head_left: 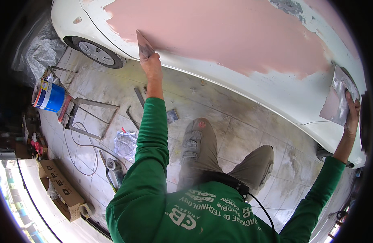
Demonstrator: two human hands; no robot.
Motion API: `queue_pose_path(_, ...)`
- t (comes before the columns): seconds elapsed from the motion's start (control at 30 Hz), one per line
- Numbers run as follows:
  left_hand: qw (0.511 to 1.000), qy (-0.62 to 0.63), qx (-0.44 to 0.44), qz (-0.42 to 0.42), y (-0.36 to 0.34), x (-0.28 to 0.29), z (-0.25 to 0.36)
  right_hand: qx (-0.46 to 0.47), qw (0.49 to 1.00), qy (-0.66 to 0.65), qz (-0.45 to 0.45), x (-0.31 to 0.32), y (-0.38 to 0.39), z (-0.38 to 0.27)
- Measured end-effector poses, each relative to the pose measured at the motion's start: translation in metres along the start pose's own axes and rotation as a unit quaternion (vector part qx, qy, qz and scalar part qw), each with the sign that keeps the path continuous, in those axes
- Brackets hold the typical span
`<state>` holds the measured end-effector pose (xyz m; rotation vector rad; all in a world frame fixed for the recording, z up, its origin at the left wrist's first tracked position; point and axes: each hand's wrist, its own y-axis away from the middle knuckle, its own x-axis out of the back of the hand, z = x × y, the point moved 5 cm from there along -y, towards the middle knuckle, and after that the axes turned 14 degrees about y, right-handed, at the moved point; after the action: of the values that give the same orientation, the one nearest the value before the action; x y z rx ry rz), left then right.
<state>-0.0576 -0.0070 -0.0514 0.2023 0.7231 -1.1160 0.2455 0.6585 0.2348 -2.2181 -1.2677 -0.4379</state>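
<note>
My left hand [151, 65] is closed round a flat putty spreader [142, 42], whose blade meets the car's side at the left part of a wide patch of pink body filler [219, 32]. Around the patch the white car body [239, 87] shows bare white paint, with a greyish scraped area near the top right. Far to the right, my right hand [352, 112] grips a thin metal sheet [336, 99] smeared with pink filler. The sheet is held in front of the car's right end, and part of that hand's grip is hidden behind it.
A blue bucket [51, 97] stands on a metal-framed stand [93, 117] at left. On the tiled floor lie a hose, a grinder-like tool [113, 168], crumpled plastic [125, 145] and metal bars [133, 117]. A long cardboard box [61, 188] sits lower left. The car's wheel [96, 53] is upper left.
</note>
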Motion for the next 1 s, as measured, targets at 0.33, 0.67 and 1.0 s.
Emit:
queue_pose_path(0.33,0.978,-0.164,-0.111,-0.06,0.246,-0.17,-0.036,0.028,0.997,0.05,-0.057,-0.04,0.009,-0.032)
queue_pose_path(0.67,0.972,-0.177,-0.119,-0.094,0.393,-0.267,-0.07,0.066,0.994,0.08,-0.04,-0.051,0.007,-0.038)
queue_pose_path(1.0,0.993,0.045,0.105,-0.043,0.166,-0.031,-0.07,0.021,0.994,0.104,-0.039,-0.025,-0.005,-0.009)
